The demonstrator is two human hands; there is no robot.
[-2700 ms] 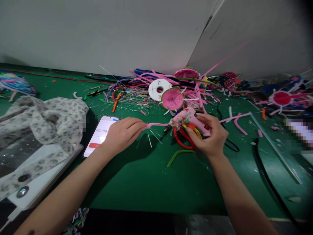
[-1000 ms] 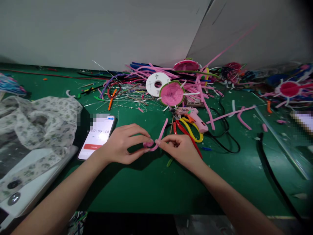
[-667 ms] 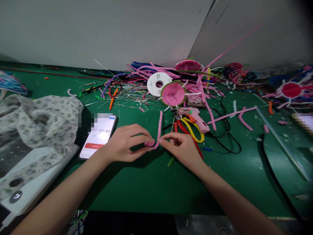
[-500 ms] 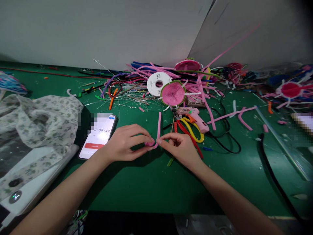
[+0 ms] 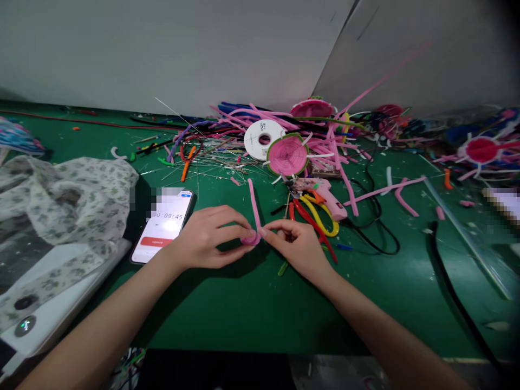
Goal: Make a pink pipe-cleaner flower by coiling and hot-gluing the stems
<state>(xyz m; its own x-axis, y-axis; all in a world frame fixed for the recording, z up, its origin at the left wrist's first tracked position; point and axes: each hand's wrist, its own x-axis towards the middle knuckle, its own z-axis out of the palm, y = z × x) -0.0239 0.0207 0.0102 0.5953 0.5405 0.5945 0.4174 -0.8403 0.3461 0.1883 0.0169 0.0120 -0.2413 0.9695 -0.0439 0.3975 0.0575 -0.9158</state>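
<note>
Between the thumb and fingers of my left hand (image 5: pixel 213 235) is a small coil of pink pipe cleaner (image 5: pixel 251 237). Its loose pink end (image 5: pixel 254 203) sticks up and away from me, leaning a little left. My right hand (image 5: pixel 296 241) pinches the pipe cleaner where that end leaves the coil, with the thumb and forefinger close to the left fingertips. Red-handled pliers (image 5: pixel 311 219) and yellow-handled scissors (image 5: pixel 327 216) lie just beyond my right hand, beside a pink glue gun (image 5: pixel 325 197).
A phone (image 5: pixel 162 227) showing a timer lies left of my left hand, near a floral cloth (image 5: pixel 73 200). Behind are a white spool (image 5: pixel 255 135), a pink coiled disc with a green rim (image 5: pixel 287 156) and heaped pipe cleaners. A black cable (image 5: pixel 377 216) loops at the right.
The pipe cleaner's loose end has swung left and now leans leftward. More of the coil shows at the left fingertips; both hands stay in nearly the same place.
</note>
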